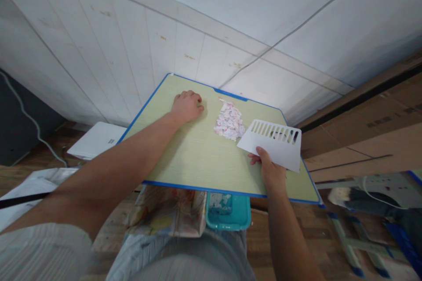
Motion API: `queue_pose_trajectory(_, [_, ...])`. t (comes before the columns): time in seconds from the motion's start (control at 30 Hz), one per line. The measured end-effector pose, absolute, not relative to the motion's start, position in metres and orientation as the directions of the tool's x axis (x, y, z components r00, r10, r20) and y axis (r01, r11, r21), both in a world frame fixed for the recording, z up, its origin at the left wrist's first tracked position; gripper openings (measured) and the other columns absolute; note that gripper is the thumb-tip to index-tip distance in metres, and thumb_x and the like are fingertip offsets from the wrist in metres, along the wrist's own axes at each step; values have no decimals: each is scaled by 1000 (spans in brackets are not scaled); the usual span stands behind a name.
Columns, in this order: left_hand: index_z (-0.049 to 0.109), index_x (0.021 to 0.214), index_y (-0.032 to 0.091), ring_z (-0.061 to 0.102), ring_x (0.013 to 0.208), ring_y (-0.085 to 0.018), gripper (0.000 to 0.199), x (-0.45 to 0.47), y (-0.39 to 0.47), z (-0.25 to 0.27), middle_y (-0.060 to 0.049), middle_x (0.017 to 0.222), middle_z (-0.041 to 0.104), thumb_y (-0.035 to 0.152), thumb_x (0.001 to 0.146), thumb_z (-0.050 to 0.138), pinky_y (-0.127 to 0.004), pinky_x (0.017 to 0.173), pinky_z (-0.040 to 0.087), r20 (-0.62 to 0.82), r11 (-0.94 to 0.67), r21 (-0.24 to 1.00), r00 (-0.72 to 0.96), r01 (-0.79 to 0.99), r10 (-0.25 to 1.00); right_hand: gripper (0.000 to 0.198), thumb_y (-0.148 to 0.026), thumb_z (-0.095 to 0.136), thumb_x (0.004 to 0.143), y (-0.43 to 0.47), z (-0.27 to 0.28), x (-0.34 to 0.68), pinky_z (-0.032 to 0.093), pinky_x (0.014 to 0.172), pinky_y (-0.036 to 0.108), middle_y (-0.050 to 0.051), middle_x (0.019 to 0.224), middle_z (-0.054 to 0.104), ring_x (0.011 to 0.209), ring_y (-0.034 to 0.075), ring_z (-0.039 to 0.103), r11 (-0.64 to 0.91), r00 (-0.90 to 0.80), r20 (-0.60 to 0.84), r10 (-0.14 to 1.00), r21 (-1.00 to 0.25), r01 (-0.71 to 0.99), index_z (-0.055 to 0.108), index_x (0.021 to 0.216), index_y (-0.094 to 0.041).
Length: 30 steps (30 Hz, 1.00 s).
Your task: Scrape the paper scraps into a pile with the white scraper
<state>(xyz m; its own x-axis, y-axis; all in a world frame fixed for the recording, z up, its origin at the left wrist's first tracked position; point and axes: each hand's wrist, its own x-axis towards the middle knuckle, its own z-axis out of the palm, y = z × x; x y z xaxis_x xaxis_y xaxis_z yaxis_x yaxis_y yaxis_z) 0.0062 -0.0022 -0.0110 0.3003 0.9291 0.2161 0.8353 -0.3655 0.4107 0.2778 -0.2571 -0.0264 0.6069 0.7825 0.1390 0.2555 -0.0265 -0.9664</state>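
My right hand (271,170) grips a flat white slotted panel (275,149) by its near edge, thumb on top. A row of narrow slots runs along the panel's far side, and its left corner is beside the heap. That heap of small pale pink-and-white scraps (230,120), like torn paper, lies on the pale green tabletop (198,158) with a blue rim. Left of the scraps, my left hand (187,106) rests on the tabletop. Its fingers are loosely curled with the thumb a little apart, and no object shows in it.
A white panelled wall (184,39) stands behind the table, with a grey cable (296,27) along it. Cardboard boxes (365,131) are stacked at the right. Under the near edge sits a turquoise bin (229,224). A white box (99,140) lies at the left.
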Motion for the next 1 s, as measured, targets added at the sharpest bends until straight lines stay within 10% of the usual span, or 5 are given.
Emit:
queue_pose_trajectory(0.3, [90, 149, 18, 69, 161, -47, 47, 6, -1, -11, -25, 167, 80, 35, 112, 66, -65, 139, 52, 214, -373, 400, 310, 837, 926, 48, -74, 86, 96, -258, -26, 284, 68, 110, 54, 6, 74, 86, 77, 33, 81, -106, 543, 156, 825, -901, 420, 78, 72, -34])
queue_pose_trajectory(0.53, [90, 149, 20, 68, 161, -46, 46, 6, -1, -12, -23, 167, 80, 36, 112, 67, -63, 140, 50, 216, -374, 404, 310, 835, 926, 59, -82, 85, 95, -268, -18, 267, 70, 106, 54, 11, 76, 84, 84, 36, 81, -131, 521, 133, 844, -889, 439, 75, 60, -35])
queue_pose_trajectory(1.0, [91, 145, 24, 68, 158, -45, 42, 8, 1, -16, -19, 163, 82, 35, 112, 67, -62, 137, 52, 231, -365, 404, 292, 839, 928, 37, -63, 89, 99, -267, -31, 281, 67, 104, 53, 5, 80, 88, 82, 34, 83, -94, 626, 161, 763, -930, 355, 84, 88, -29])
